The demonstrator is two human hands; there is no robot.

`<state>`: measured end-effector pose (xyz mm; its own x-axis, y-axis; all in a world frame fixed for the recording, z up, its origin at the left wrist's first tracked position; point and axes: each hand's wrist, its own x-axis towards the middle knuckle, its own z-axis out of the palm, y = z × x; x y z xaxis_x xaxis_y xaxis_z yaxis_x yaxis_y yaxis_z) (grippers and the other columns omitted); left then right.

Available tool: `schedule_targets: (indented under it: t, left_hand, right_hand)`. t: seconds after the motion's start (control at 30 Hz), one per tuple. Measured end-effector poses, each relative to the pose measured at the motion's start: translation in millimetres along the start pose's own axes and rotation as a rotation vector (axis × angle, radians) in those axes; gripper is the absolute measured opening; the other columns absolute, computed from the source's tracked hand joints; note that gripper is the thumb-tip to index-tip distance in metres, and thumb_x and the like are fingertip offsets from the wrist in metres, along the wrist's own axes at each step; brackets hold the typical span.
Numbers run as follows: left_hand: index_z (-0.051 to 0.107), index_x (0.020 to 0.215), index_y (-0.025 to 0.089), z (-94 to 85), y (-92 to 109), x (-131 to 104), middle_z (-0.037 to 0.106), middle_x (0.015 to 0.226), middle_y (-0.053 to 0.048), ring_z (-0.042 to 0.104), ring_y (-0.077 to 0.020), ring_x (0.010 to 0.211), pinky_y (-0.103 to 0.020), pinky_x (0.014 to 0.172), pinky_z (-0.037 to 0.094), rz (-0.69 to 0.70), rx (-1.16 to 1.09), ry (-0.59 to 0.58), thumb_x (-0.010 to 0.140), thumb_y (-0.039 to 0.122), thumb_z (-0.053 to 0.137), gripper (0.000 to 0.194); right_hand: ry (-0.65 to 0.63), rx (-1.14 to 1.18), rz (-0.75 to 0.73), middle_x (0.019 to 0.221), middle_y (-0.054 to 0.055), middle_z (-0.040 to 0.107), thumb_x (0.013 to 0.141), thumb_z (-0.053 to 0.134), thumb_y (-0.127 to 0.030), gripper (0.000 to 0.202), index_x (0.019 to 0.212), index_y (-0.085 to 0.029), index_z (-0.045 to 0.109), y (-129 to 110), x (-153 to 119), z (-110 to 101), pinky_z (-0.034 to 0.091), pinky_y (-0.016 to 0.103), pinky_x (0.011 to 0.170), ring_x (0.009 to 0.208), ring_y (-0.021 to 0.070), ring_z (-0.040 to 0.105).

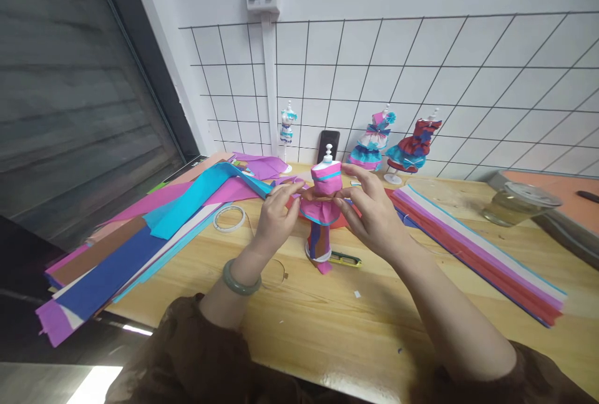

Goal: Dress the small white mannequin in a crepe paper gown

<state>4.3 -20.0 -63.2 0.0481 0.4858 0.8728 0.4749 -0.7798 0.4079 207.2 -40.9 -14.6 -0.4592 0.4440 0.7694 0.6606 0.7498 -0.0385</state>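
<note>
A small white mannequin (pixel 328 156) stands upright in the middle of the table, dressed in a pink crepe-paper top (pixel 327 181) with a blue band and a short pink skirt (pixel 321 212) edged in blue. A brown paper strip (pixel 312 196) crosses its waist. My left hand (pixel 282 211) pinches the strip's left end between thumb and fingers. On the other side my right hand (pixel 369 207) pinches it near the waist, its index finger beside the top. Brown and blue paper hangs below the skirt, around the stand.
Long crepe-paper strips (pixel 112 267) cover the table's left side; more strips (pixel 482 254) lie at right. Tape roll (pixel 229 219), green cutter (pixel 346 259), black phone (pixel 329 142) and three dressed mannequins (pixel 414 145) surround the work. A lidded cup (pixel 515 204) stands far right.
</note>
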Motion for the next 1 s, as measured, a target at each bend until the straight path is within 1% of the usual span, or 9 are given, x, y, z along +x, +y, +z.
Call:
schedule_targets:
  t: [0.1,0.17,0.23,0.33,0.43,0.6,0.77,0.9,1.0]
  left_hand:
    - [0.060,0.113,0.021,-0.3,1.5,-0.1,0.067,0.109,-0.007,0.063,-0.0167,0.099,-0.033,0.090,0.050,-0.205,-0.267,-0.004,0.084,0.012,0.053,0.031]
    - [0.063,0.109,0.021,-2.0,4.3,1.5,0.067,0.111,-0.007,0.062,-0.0170,0.101,-0.033,0.091,0.049,-0.303,-0.419,-0.047,0.083,0.014,0.054,0.029]
    - [0.064,0.107,0.021,-4.0,6.7,3.6,0.067,0.110,-0.007,0.062,-0.0176,0.102,-0.032,0.090,0.050,-0.371,-0.531,-0.080,0.082,0.015,0.055,0.027]
    - [0.067,0.101,0.020,-5.8,7.5,6.1,0.068,0.106,-0.006,0.063,-0.0181,0.101,-0.032,0.090,0.050,-0.413,-0.595,-0.059,0.079,0.014,0.058,0.024]
    - [0.069,0.095,0.020,-5.8,6.1,6.8,0.069,0.100,-0.005,0.062,-0.0185,0.101,-0.034,0.092,0.048,-0.384,-0.561,-0.057,0.079,0.014,0.059,0.020]
    - [0.071,0.093,0.020,-3.9,4.2,6.2,0.069,0.098,-0.007,0.063,-0.0194,0.098,-0.038,0.093,0.047,-0.318,-0.528,-0.119,0.080,0.016,0.060,0.018]
    - [0.072,0.091,0.023,-2.8,0.7,5.9,0.070,0.094,-0.005,0.062,-0.0184,0.095,-0.039,0.093,0.046,-0.257,-0.473,-0.055,0.078,0.016,0.065,0.017]
    - [0.072,0.093,0.023,-3.6,2.3,6.2,0.069,0.089,-0.005,0.060,-0.0181,0.094,-0.040,0.091,0.046,-0.109,-0.286,-0.019,0.080,0.016,0.064,0.017]
    - [0.071,0.094,0.023,-4.9,5.4,7.0,0.068,0.089,-0.005,0.059,-0.0179,0.092,-0.039,0.088,0.047,0.003,-0.178,-0.023,0.081,0.016,0.063,0.017]
  right_hand:
    - [-0.003,0.003,0.002,0.134,0.019,0.043,0.091,0.049,-0.021,0.010,0.092,-0.016,0.057,0.2,0.0,0.0,0.043,0.048,0.097,0.122,0.0297,0.045]
    - [-0.006,0.003,0.004,0.134,0.019,0.043,0.090,0.049,-0.021,0.010,0.093,-0.017,0.057,0.5,-0.1,0.1,0.043,0.049,0.097,0.123,0.0298,0.045]
    - [-0.007,0.001,0.000,0.134,0.019,0.043,0.090,0.049,-0.020,0.009,0.094,-0.017,0.057,0.7,-0.1,0.1,0.043,0.048,0.097,0.123,0.0297,0.045]
    - [-0.008,-0.002,-0.001,0.134,0.019,0.043,0.090,0.050,-0.020,0.008,0.094,-0.017,0.057,0.6,0.1,-0.2,0.043,0.048,0.097,0.122,0.0293,0.045]
    - [-0.011,0.000,0.002,0.134,0.019,0.044,0.090,0.050,-0.020,0.009,0.094,-0.017,0.057,0.0,0.2,-0.5,0.043,0.048,0.097,0.122,0.0292,0.046]
    - [-0.010,0.003,0.007,0.134,0.018,0.044,0.091,0.049,-0.022,0.010,0.094,-0.018,0.058,-1.0,0.0,-0.8,0.043,0.049,0.096,0.122,0.0296,0.046]
    - [-0.018,0.013,0.011,0.134,0.017,0.044,0.091,0.048,-0.023,0.011,0.095,-0.019,0.057,-0.5,0.0,-1.2,0.043,0.050,0.096,0.123,0.0300,0.045]
    - [-0.014,0.018,0.015,0.134,0.017,0.044,0.091,0.048,-0.023,0.011,0.095,-0.019,0.057,0.2,0.0,-1.1,0.043,0.051,0.096,0.122,0.0300,0.046]
    - [-0.015,0.015,0.017,0.135,0.018,0.044,0.091,0.048,-0.022,0.010,0.095,-0.018,0.057,0.6,-0.2,-0.6,0.043,0.050,0.096,0.123,0.0299,0.045]
